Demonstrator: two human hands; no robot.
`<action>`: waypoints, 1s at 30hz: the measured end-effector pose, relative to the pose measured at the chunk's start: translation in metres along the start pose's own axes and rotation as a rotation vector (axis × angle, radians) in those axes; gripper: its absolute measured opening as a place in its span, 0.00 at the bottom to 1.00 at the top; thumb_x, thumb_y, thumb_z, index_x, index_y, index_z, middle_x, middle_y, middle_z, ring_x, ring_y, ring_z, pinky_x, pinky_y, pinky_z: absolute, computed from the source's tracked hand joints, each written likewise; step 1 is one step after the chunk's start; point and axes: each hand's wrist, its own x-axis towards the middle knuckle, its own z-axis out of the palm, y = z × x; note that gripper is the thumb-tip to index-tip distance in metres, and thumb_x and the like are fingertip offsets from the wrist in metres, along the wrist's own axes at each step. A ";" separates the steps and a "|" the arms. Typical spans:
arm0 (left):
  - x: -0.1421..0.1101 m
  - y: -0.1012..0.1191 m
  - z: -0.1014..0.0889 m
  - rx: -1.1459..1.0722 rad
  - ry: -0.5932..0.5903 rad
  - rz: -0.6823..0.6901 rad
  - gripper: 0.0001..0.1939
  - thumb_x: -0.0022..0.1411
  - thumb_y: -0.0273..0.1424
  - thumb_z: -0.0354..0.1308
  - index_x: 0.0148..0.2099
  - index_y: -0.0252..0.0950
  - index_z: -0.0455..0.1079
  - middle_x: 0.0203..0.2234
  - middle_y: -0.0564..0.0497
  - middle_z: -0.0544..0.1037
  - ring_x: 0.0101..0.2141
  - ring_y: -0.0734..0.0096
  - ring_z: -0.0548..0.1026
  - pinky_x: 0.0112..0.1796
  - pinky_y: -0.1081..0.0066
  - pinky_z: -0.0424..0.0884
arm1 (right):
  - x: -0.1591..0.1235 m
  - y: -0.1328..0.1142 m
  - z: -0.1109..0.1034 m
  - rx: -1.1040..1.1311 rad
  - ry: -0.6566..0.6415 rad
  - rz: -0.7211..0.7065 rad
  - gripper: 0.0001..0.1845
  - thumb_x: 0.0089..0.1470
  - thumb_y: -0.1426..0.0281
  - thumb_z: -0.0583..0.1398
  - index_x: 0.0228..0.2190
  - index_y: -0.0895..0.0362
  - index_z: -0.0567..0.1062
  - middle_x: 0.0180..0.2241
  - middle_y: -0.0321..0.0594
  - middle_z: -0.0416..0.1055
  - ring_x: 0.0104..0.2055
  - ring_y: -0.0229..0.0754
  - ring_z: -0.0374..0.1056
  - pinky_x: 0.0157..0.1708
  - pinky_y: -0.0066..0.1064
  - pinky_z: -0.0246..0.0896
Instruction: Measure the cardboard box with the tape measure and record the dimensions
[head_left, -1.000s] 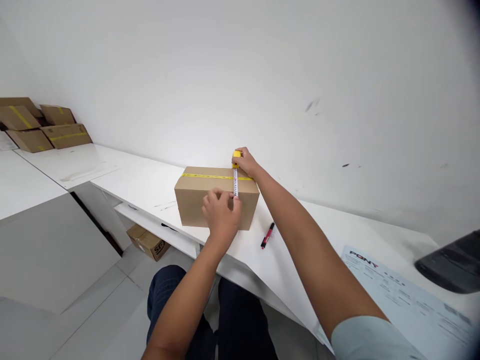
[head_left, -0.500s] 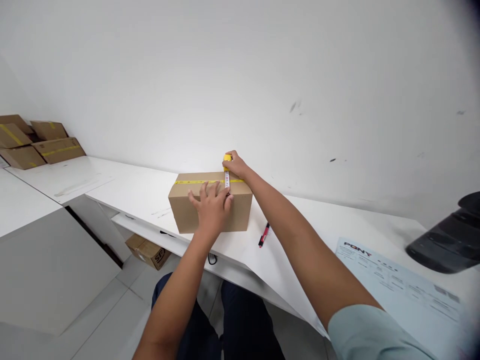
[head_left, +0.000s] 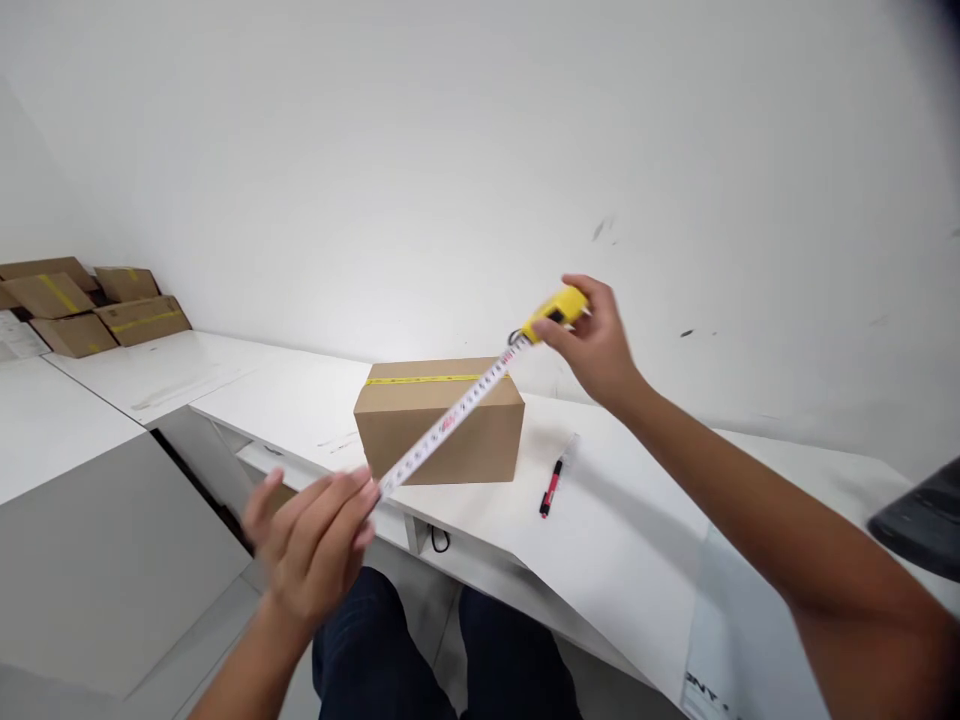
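A yellow tape measure (head_left: 561, 312) is gripped in my right hand (head_left: 596, 335), raised above the table to the right of the box. Its white blade (head_left: 450, 420) slants down to the left, crossing in front of a closed cardboard box (head_left: 442, 440) sealed with yellow tape. My left hand (head_left: 319, 545) pinches the blade's free end near the table's front edge; its fingers are somewhat blurred. A red and black pen (head_left: 553, 487) lies on the table to the right of the box.
Several cardboard boxes (head_left: 142, 320) are stacked at the far left of the white table (head_left: 277, 370). A pale printed sheet (head_left: 742, 620) lies at the right, with a dark object (head_left: 919, 520) beyond it. Open shelf space (head_left: 480, 560) runs under the tabletop.
The tape measure has lifted off the box top. My right hand moved right with its case, my left hand moved left and nearer with the blade's end, and more blade is out.
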 end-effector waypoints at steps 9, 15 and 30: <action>-0.057 0.009 -0.016 -0.321 -0.154 0.174 0.11 0.69 0.25 0.54 0.37 0.36 0.77 0.36 0.48 0.83 0.39 0.72 0.79 0.59 0.59 0.68 | -0.153 -0.051 -0.032 -0.175 -0.458 0.527 0.35 0.51 0.54 0.66 0.57 0.49 0.64 0.32 0.35 0.70 0.27 0.39 0.65 0.28 0.33 0.65; -0.059 0.069 0.009 -0.449 -0.234 0.064 0.08 0.67 0.27 0.59 0.46 0.36 0.78 0.40 0.49 0.83 0.42 0.70 0.78 0.55 0.63 0.69 | -0.171 -0.057 -0.004 0.290 -0.782 0.952 0.31 0.44 0.50 0.71 0.42 0.55 0.69 0.27 0.31 0.66 0.27 0.35 0.60 0.27 0.28 0.56; -0.114 0.061 0.071 -0.301 -0.319 -0.972 0.51 0.60 0.54 0.60 0.74 0.42 0.40 0.69 0.34 0.54 0.68 0.44 0.51 0.62 0.41 0.57 | -0.146 0.008 -0.002 0.193 -0.589 1.010 0.59 0.47 0.52 0.69 0.69 0.53 0.46 0.35 0.36 0.72 0.33 0.39 0.69 0.35 0.32 0.66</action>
